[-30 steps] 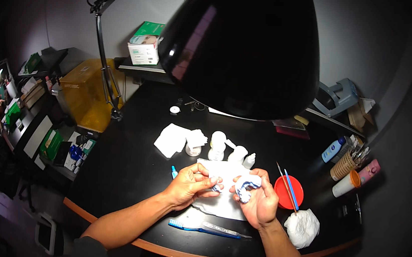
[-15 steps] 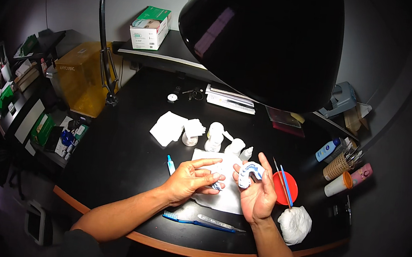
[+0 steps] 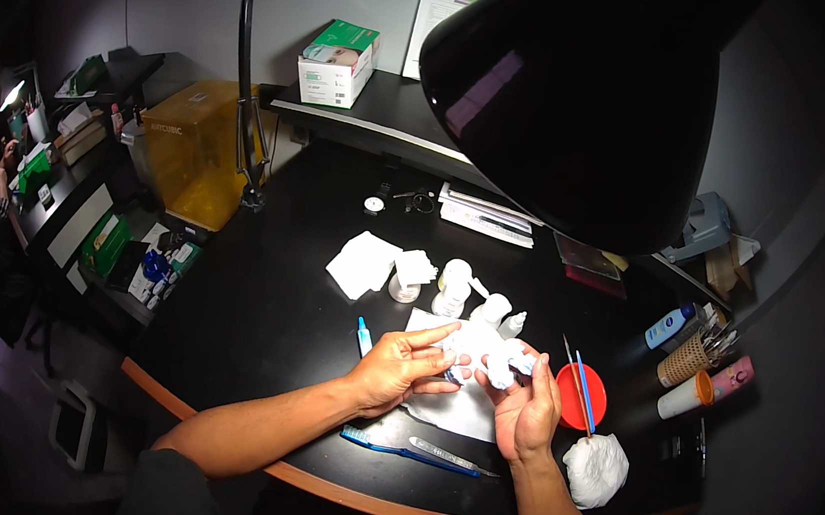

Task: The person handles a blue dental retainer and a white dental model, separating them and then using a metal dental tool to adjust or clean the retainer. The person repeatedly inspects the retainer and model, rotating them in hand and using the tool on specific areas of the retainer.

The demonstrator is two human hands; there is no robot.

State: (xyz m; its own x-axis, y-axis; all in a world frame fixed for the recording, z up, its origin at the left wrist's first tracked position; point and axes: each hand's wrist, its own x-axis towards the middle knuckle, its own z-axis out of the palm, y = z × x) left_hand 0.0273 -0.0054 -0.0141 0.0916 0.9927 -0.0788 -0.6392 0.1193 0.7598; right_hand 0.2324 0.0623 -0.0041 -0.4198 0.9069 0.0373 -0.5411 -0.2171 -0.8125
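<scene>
Over a white paper sheet (image 3: 447,410), my two hands are close together in bright light. My right hand (image 3: 529,416) has its fingers around a white, arch-shaped dental model (image 3: 510,364) with blue marks. My left hand (image 3: 393,368) pinches a second white-and-blue piece (image 3: 458,373), mostly hidden by the fingers; it looks like another dental model. Glare washes out the area between the hands. Below them lie a blue toothbrush (image 3: 368,441) and a slim craft knife (image 3: 442,453). A light-blue tube (image 3: 364,335) is beside my left hand.
A black lamp shade (image 3: 567,123) hangs over the desk. Several white bottles (image 3: 453,287) and folded white paper (image 3: 363,264) stand beyond my hands. At right are a red bowl (image 3: 593,409) with brushes across it, a crumpled white cloth (image 3: 595,470) and a pen basket (image 3: 680,366).
The right hand has turned the dental model, so its arch opening no longer faces the view, and brought it nearer the left hand. The whole view has shifted slightly.
</scene>
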